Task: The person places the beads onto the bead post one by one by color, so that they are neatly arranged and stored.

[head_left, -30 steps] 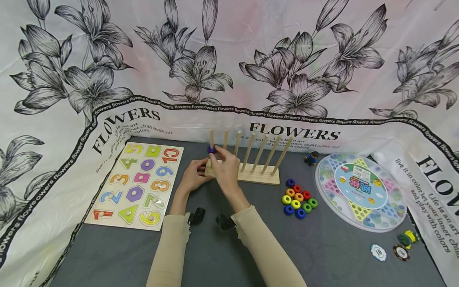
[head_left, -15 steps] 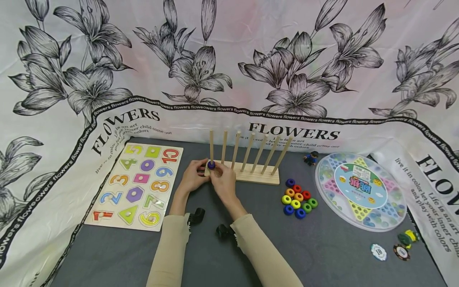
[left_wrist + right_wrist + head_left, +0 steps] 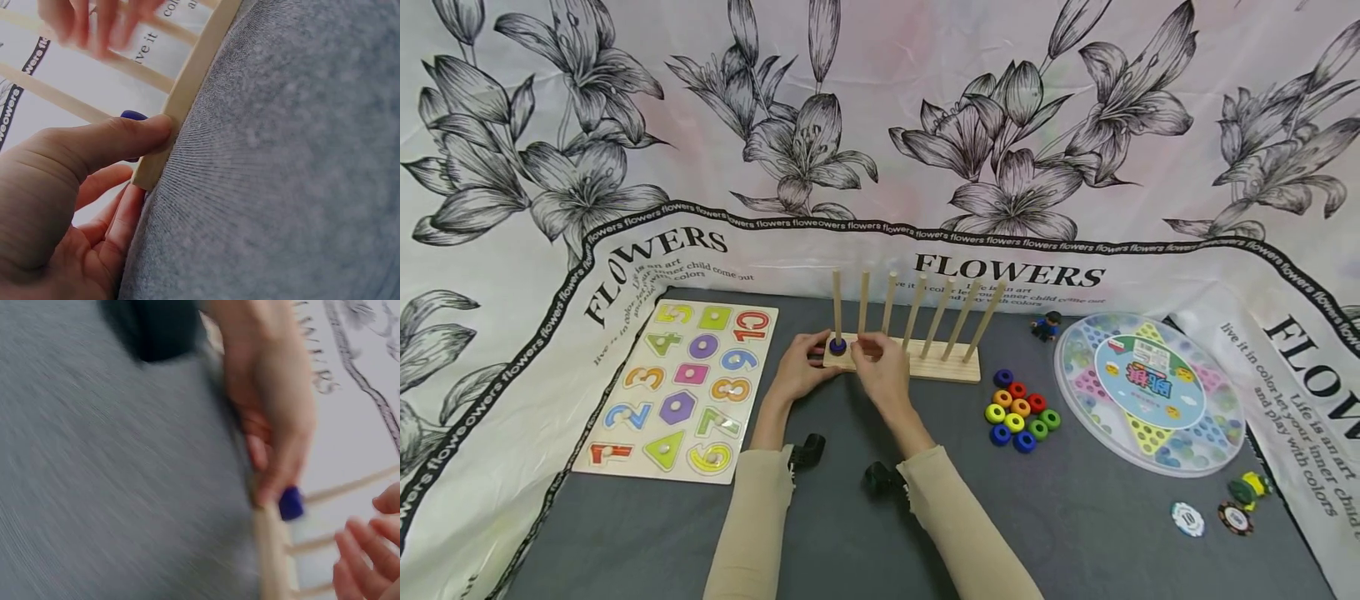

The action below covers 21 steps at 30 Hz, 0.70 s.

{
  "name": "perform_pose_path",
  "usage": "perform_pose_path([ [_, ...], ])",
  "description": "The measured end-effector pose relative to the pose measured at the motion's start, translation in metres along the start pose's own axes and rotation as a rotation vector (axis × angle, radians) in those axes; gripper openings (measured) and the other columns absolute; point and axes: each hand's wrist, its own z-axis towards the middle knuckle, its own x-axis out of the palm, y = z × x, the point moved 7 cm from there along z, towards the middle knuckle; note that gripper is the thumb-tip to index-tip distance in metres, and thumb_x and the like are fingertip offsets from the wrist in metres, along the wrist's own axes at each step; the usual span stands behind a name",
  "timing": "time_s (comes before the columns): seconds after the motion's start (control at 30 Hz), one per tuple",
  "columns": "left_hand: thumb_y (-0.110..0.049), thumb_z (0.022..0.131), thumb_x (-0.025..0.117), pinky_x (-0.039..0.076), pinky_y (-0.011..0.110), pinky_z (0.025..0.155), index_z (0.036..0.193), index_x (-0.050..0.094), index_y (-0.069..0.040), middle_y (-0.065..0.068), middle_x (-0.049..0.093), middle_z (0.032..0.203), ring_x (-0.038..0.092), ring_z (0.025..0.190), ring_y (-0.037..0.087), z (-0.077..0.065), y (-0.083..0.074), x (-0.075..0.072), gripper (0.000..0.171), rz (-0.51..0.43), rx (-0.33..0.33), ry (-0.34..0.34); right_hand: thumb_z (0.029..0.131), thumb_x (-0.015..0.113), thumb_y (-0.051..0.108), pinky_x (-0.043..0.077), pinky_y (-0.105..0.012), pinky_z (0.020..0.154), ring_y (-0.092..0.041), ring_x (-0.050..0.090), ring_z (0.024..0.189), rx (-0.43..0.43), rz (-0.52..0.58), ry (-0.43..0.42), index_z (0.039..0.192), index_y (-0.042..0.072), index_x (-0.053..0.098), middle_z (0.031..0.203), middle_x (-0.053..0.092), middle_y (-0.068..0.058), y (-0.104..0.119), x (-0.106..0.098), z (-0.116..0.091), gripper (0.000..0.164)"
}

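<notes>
A wooden peg stand (image 3: 951, 368) with several upright pegs lies at the far side of the table. One dark blue ring (image 3: 837, 347) sits at the foot of its leftmost peg (image 3: 837, 300). My left hand (image 3: 801, 368) grips the stand's left end; in the left wrist view the thumb (image 3: 147, 132) presses the front edge, with fingers behind the end. My right hand (image 3: 887, 371) is just right of that ring, in front of the neighbouring pegs. In the right wrist view its fingers (image 3: 369, 559) are loosely bent, apart from the ring, and hold nothing.
Several coloured rings (image 3: 1020, 407) lie right of the stand. Farther right are a round Chinese checkers box (image 3: 1075, 417), a small figure (image 3: 1046, 326), a green-yellow toy (image 3: 1250, 490) and two chips (image 3: 1187, 519). A number puzzle board (image 3: 741, 333) lies on the left.
The dark blue ring has gone down the leftmost peg to the base. My right hand has let go of it and moved to the right. The left hand keeps its grip on the stand.
</notes>
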Motion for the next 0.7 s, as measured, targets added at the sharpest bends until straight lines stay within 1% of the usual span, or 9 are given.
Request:
perform_pose_path([
  [0.03, 0.001, 0.079, 0.081, 0.054, 0.04, 0.095, 0.143, 0.048, 0.005, 0.025, 0.047, 0.126, 0.058, 0.112, 0.038, 0.0, -0.001, 0.0, 0.072, -0.001, 0.002, 0.003, 0.09, 0.069, 0.005, 0.061, -0.038, 0.074, -0.029, 0.071, 0.083, -0.021, 0.038, -0.011, 0.103, -0.007, 0.072, 0.095, 0.073, -0.017, 0.003, -0.006, 0.002, 0.018],
  [0.17, 0.0, 0.079, 0.081, 0.054, 0.041, 0.096, 0.143, 0.048, 0.004, 0.024, 0.046, 0.127, 0.057, 0.113, 0.038, 0.0, -0.002, 0.0, 0.072, -0.008, -0.004, 0.007, 0.091, 0.07, 0.006, 0.06, -0.034, 0.072, -0.026, 0.07, 0.08, -0.091, 0.116, -0.043, 0.101, -0.002, 0.074, 0.092, 0.073, -0.014, 0.014, -0.034, 0.01, 0.014],
  [0.3, -0.002, 0.081, 0.08, 0.053, 0.042, 0.096, 0.144, 0.046, 0.003, 0.023, 0.046, 0.128, 0.056, 0.113, 0.037, -0.001, 0.003, 0.0, 0.072, 0.012, -0.013, 0.011, 0.091, 0.071, 0.009, 0.057, -0.029, 0.07, -0.029, 0.069, 0.079, -0.123, 0.14, -0.041, 0.1, 0.0, 0.075, 0.092, 0.073, -0.015, 0.023, -0.063, 0.013, 0.013],
  [0.4, -0.003, 0.082, 0.08, 0.053, 0.043, 0.097, 0.145, 0.046, 0.002, 0.023, 0.045, 0.129, 0.055, 0.114, 0.036, -0.001, 0.005, 0.001, 0.073, 0.013, -0.014, 0.014, 0.09, 0.071, 0.005, 0.056, -0.029, 0.071, -0.034, 0.068, 0.081, -0.118, 0.139, -0.056, 0.101, -0.005, 0.074, 0.094, 0.072, -0.02, 0.025, -0.087, 0.016, 0.015],
  [0.43, -0.003, 0.081, 0.08, 0.053, 0.043, 0.097, 0.146, 0.045, 0.002, 0.022, 0.045, 0.129, 0.055, 0.114, 0.036, -0.001, 0.005, 0.001, 0.073, 0.006, -0.015, 0.013, 0.09, 0.072, 0.004, 0.055, -0.026, 0.071, -0.03, 0.068, 0.08, -0.122, 0.137, -0.074, 0.1, -0.005, 0.074, 0.093, 0.072, -0.02, 0.024, -0.096, 0.016, 0.014],
  [0.53, -0.002, 0.081, 0.08, 0.053, 0.043, 0.097, 0.145, 0.045, 0.002, 0.023, 0.045, 0.13, 0.056, 0.114, 0.036, -0.001, 0.006, 0.002, 0.074, 0.006, -0.007, 0.014, 0.089, 0.07, -0.001, 0.055, -0.022, 0.071, -0.032, 0.068, 0.081, -0.115, 0.12, -0.104, 0.099, -0.011, 0.072, 0.094, 0.071, -0.024, 0.036, -0.124, 0.013, 0.014],
  [0.63, -0.002, 0.081, 0.081, 0.053, 0.043, 0.097, 0.146, 0.045, 0.002, 0.023, 0.045, 0.13, 0.056, 0.114, 0.036, -0.001, 0.005, 0.003, 0.074, 0.011, -0.005, 0.014, 0.088, 0.069, -0.004, 0.053, -0.016, 0.07, -0.025, 0.068, 0.08, -0.125, 0.096, -0.131, 0.099, -0.012, 0.071, 0.095, 0.071, -0.025, 0.047, -0.151, 0.008, 0.013],
  [0.67, -0.002, 0.081, 0.081, 0.053, 0.042, 0.097, 0.146, 0.045, 0.002, 0.023, 0.045, 0.13, 0.056, 0.114, 0.036, -0.001, 0.004, 0.004, 0.074, 0.012, -0.005, 0.014, 0.088, 0.069, -0.004, 0.054, -0.016, 0.07, -0.027, 0.068, 0.08, -0.122, 0.089, -0.131, 0.099, -0.013, 0.071, 0.095, 0.07, -0.027, 0.051, -0.159, 0.007, 0.014],
  [0.7, -0.002, 0.081, 0.081, 0.053, 0.042, 0.097, 0.145, 0.046, 0.001, 0.023, 0.046, 0.129, 0.055, 0.114, 0.036, -0.001, 0.004, 0.004, 0.074, 0.009, -0.008, 0.014, 0.088, 0.069, -0.004, 0.054, -0.016, 0.07, -0.022, 0.067, 0.079, -0.127, 0.081, -0.142, 0.099, -0.013, 0.071, 0.095, 0.071, -0.026, 0.05, -0.165, 0.007, 0.014],
])
